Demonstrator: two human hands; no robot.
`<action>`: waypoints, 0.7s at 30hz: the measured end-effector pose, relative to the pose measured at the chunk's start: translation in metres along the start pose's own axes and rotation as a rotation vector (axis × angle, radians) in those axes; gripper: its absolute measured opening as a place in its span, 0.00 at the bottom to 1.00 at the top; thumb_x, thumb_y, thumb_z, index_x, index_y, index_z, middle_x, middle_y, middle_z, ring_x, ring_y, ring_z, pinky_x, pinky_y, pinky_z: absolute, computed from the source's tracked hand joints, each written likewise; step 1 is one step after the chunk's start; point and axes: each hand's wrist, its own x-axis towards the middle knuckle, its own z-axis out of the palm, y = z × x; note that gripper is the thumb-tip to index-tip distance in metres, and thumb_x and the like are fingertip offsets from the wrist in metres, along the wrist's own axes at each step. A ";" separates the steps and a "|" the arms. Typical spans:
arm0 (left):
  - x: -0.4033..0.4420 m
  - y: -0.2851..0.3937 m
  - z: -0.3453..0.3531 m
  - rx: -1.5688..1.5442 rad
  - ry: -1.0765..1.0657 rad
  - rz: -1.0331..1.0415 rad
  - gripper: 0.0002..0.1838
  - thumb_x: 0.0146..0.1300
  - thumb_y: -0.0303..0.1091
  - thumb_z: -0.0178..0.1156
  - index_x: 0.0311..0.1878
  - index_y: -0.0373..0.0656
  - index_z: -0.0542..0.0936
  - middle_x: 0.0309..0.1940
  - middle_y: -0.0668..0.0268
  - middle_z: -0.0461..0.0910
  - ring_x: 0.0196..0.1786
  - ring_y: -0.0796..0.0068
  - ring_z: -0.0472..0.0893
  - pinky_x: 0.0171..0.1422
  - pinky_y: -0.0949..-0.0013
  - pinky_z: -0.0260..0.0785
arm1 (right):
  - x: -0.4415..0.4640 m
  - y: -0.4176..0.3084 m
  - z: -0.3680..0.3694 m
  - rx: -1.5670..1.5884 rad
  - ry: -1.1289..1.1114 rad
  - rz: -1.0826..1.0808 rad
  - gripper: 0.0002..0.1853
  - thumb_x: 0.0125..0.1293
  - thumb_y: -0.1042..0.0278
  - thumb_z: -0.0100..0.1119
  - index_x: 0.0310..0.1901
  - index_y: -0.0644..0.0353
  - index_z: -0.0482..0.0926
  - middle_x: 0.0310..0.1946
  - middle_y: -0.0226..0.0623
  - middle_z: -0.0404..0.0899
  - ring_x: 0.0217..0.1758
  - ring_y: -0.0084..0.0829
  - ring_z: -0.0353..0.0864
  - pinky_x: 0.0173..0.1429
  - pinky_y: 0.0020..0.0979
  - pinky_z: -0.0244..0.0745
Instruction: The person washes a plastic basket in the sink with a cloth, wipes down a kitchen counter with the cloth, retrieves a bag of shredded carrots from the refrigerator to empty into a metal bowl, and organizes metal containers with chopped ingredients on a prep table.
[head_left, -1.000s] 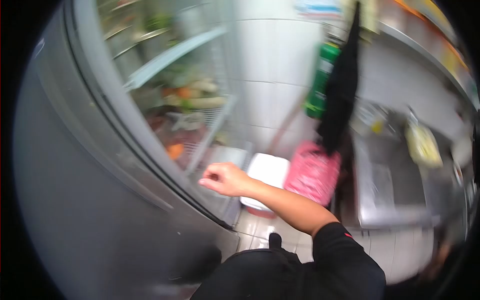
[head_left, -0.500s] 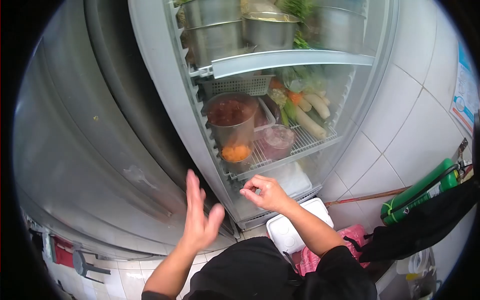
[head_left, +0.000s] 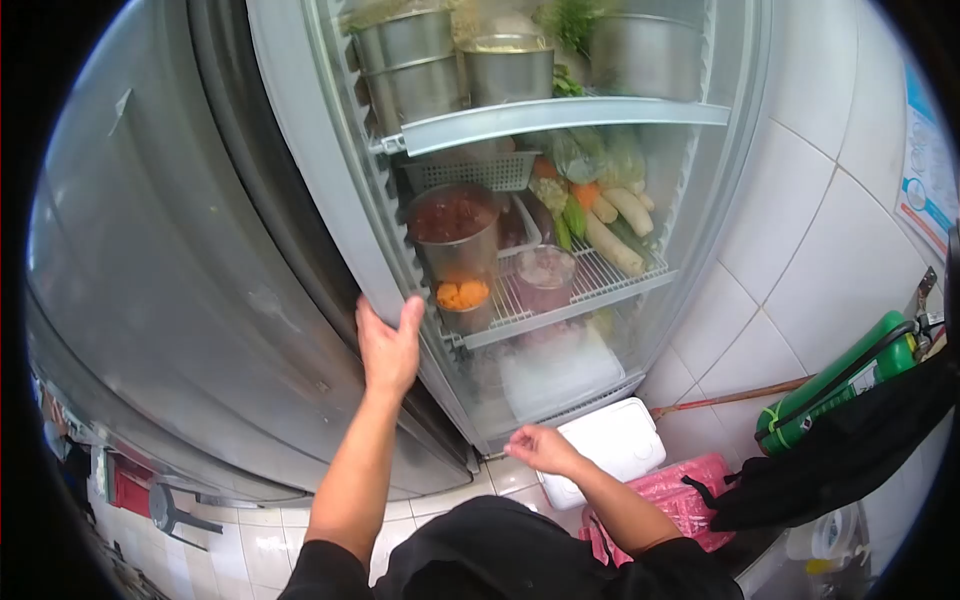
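Note:
A glass refrigerator door (head_left: pixel 450 395) in a pale frame stands in front of me. My left hand (head_left: pixel 388 345) is at the frame's left edge, its fingers around the side and its thumb apart on the front. Lower down, my right hand (head_left: pixel 545 449) hovers near the refrigerator's base with curled fingers; I see nothing in it. Behind the glass are a steel pot of dark red food (head_left: pixel 453 225), a container of orange pieces (head_left: pixel 463 297), a tub of pinkish contents (head_left: pixel 546 275) and long white radishes (head_left: pixel 612 245). Several steel pots (head_left: pixel 508 75) fill the shelf above.
A white lidded box (head_left: pixel 610 440) and a pink bag (head_left: pixel 670 495) sit on the floor by the refrigerator's base. To the right are a green cylinder (head_left: pixel 835 385) and hanging black cloth (head_left: pixel 830 450). Large steel doors (head_left: pixel 200 300) line the left; a grey stool (head_left: pixel 170 515) stands beyond.
My left hand has moved up onto the frame's left edge. My right hand has dropped lower, away from the glass. The view has shifted slightly.

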 end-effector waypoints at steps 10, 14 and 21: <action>-0.091 -0.002 -0.093 -0.095 -0.633 0.211 0.34 0.56 0.42 0.70 0.63 0.37 0.70 0.39 0.58 0.76 0.42 0.64 0.79 0.47 0.66 0.73 | -0.023 0.042 0.091 -0.350 -0.266 0.389 0.54 0.55 0.31 0.61 0.65 0.77 0.60 0.50 0.61 0.78 0.56 0.49 0.78 0.60 0.38 0.72; -0.109 -0.030 -0.144 -0.020 -0.862 -0.012 0.29 0.61 0.43 0.67 0.62 0.42 0.74 0.41 0.60 0.79 0.42 0.68 0.80 0.46 0.67 0.74 | -0.050 0.074 0.126 -0.320 -0.301 0.628 0.53 0.54 0.28 0.60 0.66 0.71 0.63 0.64 0.60 0.68 0.68 0.49 0.68 0.70 0.39 0.64; -0.121 -0.097 -0.206 0.011 -0.959 -0.190 0.26 0.61 0.40 0.66 0.60 0.40 0.76 0.44 0.60 0.82 0.38 0.71 0.81 0.47 0.68 0.74 | -0.137 0.122 0.149 -0.065 -0.127 1.129 0.51 0.46 0.15 0.55 0.53 0.61 0.78 0.29 0.39 0.79 0.32 0.30 0.81 0.34 0.35 0.77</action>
